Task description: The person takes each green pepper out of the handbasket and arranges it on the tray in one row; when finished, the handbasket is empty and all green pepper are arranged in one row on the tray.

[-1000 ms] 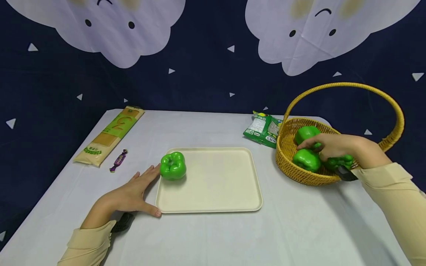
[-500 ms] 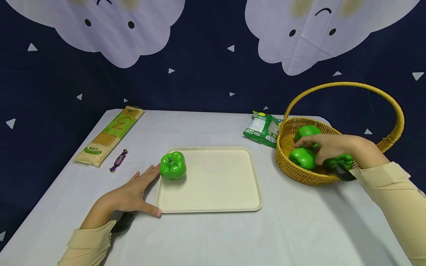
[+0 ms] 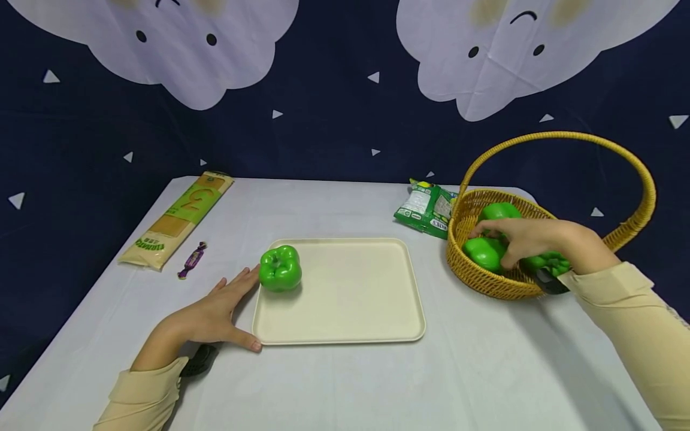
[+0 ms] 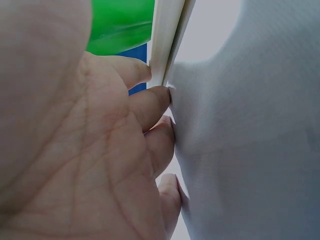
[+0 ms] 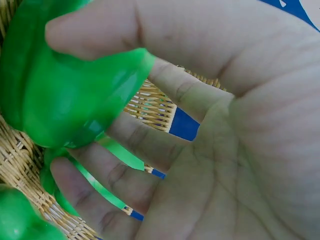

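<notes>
My right hand reaches into the wicker basket and grips a green bell pepper. In the right wrist view the thumb lies on one side of that pepper and the fingers on the other. Another green pepper sits behind it, and a third is partly hidden under the wrist. Spread at the left edge of the cream tray, my left hand holds nothing; its fingertips are at the rim. One green bell pepper stands on the tray's left side.
A noodle packet lies at the back left, with a purple wrapped candy near it. Against the basket's left side is a green snack bag. The basket's tall handle arches above the right forearm.
My right hand has shifted left inside the basket, and the front pepper has moved left with it. The fingers have come round that pepper. The left hand stays put.
</notes>
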Available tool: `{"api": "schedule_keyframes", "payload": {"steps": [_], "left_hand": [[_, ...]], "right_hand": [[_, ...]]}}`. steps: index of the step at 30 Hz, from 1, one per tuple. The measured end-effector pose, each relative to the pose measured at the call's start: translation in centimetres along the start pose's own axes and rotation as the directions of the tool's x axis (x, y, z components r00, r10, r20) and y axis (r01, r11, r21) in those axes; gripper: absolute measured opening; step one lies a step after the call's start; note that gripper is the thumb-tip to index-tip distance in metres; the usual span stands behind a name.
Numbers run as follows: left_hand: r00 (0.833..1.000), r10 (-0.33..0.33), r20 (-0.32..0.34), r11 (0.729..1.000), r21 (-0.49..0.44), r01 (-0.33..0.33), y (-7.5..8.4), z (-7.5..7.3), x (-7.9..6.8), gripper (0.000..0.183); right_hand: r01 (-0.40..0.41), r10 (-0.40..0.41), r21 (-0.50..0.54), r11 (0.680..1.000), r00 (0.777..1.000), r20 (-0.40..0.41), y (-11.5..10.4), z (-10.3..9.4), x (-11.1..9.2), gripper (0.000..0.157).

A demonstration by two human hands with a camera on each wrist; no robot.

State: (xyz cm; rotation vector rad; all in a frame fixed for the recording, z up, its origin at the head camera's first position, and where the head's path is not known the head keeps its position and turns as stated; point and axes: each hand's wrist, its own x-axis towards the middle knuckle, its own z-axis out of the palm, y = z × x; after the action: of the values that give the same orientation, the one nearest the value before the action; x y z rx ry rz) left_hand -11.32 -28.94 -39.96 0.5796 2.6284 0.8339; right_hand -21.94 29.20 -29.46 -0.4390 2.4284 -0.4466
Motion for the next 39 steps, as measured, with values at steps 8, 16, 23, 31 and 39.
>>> {"api": "schedule_keyframes", "payload": {"steps": [8,16,23,31,39], "left_hand": [[1.0,-0.003,-0.002,1.0,0.0,0.003,0.1,0.1,0.0,0.147],[1.0,-0.004,0.006,1.0,0.002,0.004,0.0,0.2,0.1,0.147],[1.0,-0.009,0.008,1.0,0.006,0.008,0.1,0.2,0.2,0.147],[1.0,-0.007,0.003,1.0,0.012,0.007,0.1,0.2,0.2,0.147],[1.0,-0.005,0.003,1.0,0.007,0.005,0.0,0.0,0.1,0.147]], "right_hand": [[-0.023,0.023,-0.023,0.999,1.0,-0.007,0.0,0.2,0.2,0.084],[-0.031,0.03,-0.038,0.999,0.999,-0.027,0.1,0.6,0.3,0.08],[-0.009,0.007,-0.041,0.999,0.998,-0.055,0.4,1.0,0.1,0.077],[0.017,-0.022,-0.038,0.999,0.993,-0.118,0.7,1.5,0.0,0.075],[0.033,-0.037,-0.028,0.999,0.987,-0.156,0.8,1.7,0.1,0.078]]}}
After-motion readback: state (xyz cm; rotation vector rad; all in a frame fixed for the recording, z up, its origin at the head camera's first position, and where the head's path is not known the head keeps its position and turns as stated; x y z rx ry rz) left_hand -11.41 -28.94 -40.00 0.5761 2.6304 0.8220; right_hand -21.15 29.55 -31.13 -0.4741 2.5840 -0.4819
